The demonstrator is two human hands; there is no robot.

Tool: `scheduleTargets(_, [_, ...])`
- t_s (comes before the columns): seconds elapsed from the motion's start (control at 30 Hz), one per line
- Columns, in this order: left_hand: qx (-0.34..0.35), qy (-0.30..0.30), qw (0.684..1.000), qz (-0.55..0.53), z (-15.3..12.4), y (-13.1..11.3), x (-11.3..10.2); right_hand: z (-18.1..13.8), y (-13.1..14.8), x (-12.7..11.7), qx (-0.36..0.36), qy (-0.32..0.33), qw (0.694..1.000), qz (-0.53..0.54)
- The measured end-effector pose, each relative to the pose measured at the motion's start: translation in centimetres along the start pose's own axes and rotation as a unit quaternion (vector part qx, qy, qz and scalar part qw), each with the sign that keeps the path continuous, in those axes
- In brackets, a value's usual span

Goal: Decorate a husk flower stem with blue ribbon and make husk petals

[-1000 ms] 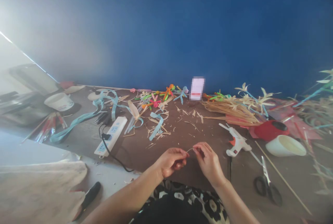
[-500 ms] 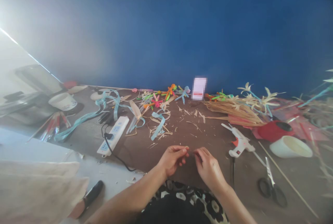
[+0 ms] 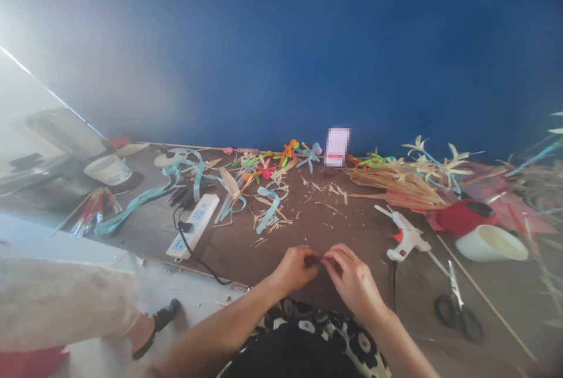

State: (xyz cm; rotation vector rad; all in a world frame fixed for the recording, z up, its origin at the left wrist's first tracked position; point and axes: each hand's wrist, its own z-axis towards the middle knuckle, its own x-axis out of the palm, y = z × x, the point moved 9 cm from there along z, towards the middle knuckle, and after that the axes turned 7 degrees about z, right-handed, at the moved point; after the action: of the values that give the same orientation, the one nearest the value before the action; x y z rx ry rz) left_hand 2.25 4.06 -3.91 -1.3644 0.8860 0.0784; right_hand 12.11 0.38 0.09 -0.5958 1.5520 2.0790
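Closest to you is your patterned cloth (image 3: 363,340), black and pale, across your lap. Off to your left, beside the desk (image 3: 360,220), another person's leg (image 3: 65,302) and dark shoe (image 3: 167,316) show over the pale floor (image 3: 193,293). Your left hand (image 3: 297,269) and right hand (image 3: 352,275) meet at the fingertips just above the desk's near edge. On each, thumb and forefinger are pressed together; the thin piece they pinch is hidden where the tips meet, so its shape cannot be made out.

To your right lie open-handled scissors (image 3: 457,290), and near them a long thin stick (image 3: 488,300) slants across the desk. Past these rest a white glue gun (image 3: 409,240) and, farther right, a white cup (image 3: 472,243) on its side. On your left sits a power strip (image 3: 197,222) with a black plug in it. Beyond your hands are pale scraps (image 3: 275,224) and a light blue ribbon (image 3: 269,211). Farther back come a straw bundle (image 3: 396,184), small bright figures (image 3: 288,152), a blurred-out card (image 3: 338,146), then the blue wall (image 3: 281,55).
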Motion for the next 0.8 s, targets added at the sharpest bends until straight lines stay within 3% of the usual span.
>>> scheduleTargets(0.27, [-0.078, -0.003, 0.996, -0.039, 0.0, 2.8, 1.3, 0.1, -1.2, 0.3, 0.058, -0.015, 0.991, 0.116])
scheduleTargets(0.4, [-0.073, -0.027, 0.996, -0.047, -0.2, 2.3, 0.8, -0.1, -2.6, 1.0, 0.119, -0.012, 0.977, 0.177])
scheduleTargets(0.63, [-0.038, -0.020, 0.995, -0.093, -0.4, 0.3, 0.0, -0.7, -6.0, 2.9, 0.234, -0.014, 0.923, 0.305])
scheduleTargets(0.8, [-0.017, -0.022, 0.993, -0.115, -0.6, -0.2, -0.2, -1.1, -6.5, 4.1, 0.285, 0.007, 0.874, 0.394])
